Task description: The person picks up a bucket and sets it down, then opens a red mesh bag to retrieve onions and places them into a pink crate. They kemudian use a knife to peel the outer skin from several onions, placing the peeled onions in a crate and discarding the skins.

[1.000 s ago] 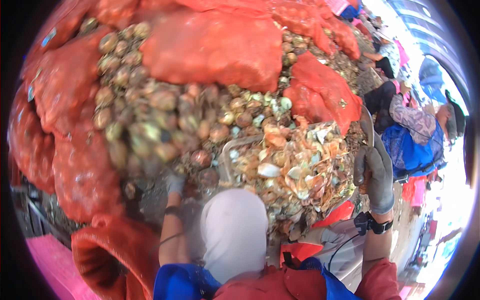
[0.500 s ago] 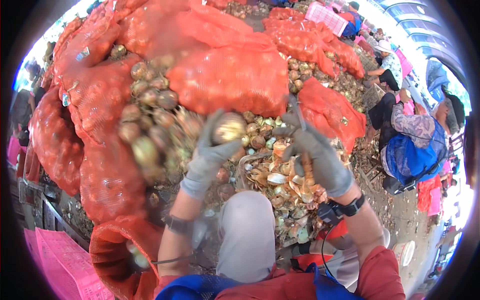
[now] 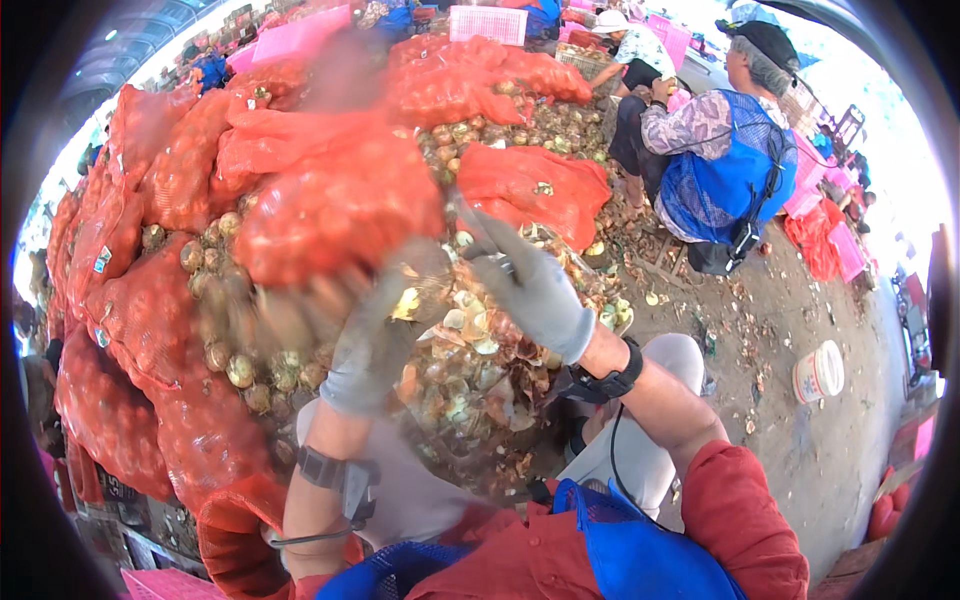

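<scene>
My left hand (image 3: 372,345), in a grey glove and blurred, grips a brown onion (image 3: 425,275); a pale yellow patch shows beside its fingers. Close by on the right, my gloved right hand (image 3: 535,290) is closed around a small knife whose narrow blade (image 3: 463,213) points up and away; its handle is mostly hidden in the palm. Below both hands lies a heap of onion skins and trimmings (image 3: 480,365). Loose unpeeled onions (image 3: 240,372) are piled to the left of my left hand.
Full red mesh sacks of onions (image 3: 330,190) rise ahead and along the left. An opened red sack (image 3: 225,540) stands at lower left. A person in a blue vest (image 3: 725,165) sits at right, a white bucket (image 3: 818,372) on the floor nearby. Pink crates (image 3: 300,38) stand farther back.
The view has swung to the right, so the sacks appear farther left. My hands have come closer together, with the onion now nearer the knife hand.
</scene>
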`<move>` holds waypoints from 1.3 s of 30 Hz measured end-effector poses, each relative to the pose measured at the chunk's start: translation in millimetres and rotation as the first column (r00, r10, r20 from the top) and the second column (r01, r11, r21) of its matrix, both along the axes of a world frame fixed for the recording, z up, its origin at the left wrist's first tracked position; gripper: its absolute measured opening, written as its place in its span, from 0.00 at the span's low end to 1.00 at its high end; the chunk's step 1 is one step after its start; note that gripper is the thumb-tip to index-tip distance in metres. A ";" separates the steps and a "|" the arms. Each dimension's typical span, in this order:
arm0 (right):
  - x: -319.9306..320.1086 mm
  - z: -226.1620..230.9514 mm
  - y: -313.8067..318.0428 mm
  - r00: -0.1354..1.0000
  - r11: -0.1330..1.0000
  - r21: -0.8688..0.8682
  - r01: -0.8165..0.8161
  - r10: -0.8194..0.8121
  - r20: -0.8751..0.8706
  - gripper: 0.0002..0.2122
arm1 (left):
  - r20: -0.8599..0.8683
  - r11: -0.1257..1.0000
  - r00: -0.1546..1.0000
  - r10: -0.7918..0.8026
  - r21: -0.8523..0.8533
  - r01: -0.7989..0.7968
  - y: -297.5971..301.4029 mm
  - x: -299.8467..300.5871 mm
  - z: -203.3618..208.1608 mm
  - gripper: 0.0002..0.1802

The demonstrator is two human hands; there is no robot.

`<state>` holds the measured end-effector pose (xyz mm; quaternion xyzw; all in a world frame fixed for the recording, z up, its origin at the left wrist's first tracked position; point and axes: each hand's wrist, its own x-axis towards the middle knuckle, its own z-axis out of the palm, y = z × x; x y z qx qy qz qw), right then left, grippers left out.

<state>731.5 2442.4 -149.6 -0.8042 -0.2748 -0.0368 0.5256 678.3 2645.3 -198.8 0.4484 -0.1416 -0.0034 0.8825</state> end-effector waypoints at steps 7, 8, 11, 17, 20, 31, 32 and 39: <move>-0.9 -48.5 -7.9 0.951 0.969 0.065 -0.236 0.245 -0.187 0.09 | -0.235 0.944 0.971 -0.039 -0.328 -0.041 -10.4 29.5 -22.7 0.33; -6.6 -45.4 -5.2 0.928 0.975 0.029 -0.218 0.217 -0.304 0.09 | -0.248 0.943 0.968 -0.041 -0.329 -0.045 -10.5 28.7 -22.9 0.33; 1.8 -61.4 -0.7 0.952 0.977 0.044 -0.209 0.214 -0.217 0.10 | -0.266 0.961 0.964 0.010 -0.262 -0.083 -14.4 37.5 -26.3 0.33; 12.8 -55.2 -8.2 0.986 0.925 -0.340 -0.168 0.155 -0.066 0.12 | -0.217 0.998 0.975 0.047 -0.036 -0.056 -8.0 42.7 -33.5 0.32; 21.9 -46.1 9.7 0.955 0.813 -0.501 -0.296 0.242 -0.171 0.13 | -0.128 0.905 0.983 0.130 0.420 -0.065 22.7 33.4 -33.4 0.24; 1.9 -53.4 37.0 0.454 0.932 0.354 -0.079 0.349 -0.819 0.15 | -0.034 0.858 0.861 0.508 -0.065 -0.509 -15.1 69.6 -57.9 0.25; 7.7 -49.7 35.8 0.519 0.941 0.306 -0.146 0.336 -0.786 0.14 | -0.062 0.858 0.858 0.509 -0.042 -0.512 -13.6 69.2 -51.9 0.25; 35.0 -58.4 32.4 0.897 0.980 0.184 0.071 0.018 -0.443 0.12 | -0.125 0.844 0.879 0.461 -0.246 -0.477 -10.9 74.0 -61.6 0.24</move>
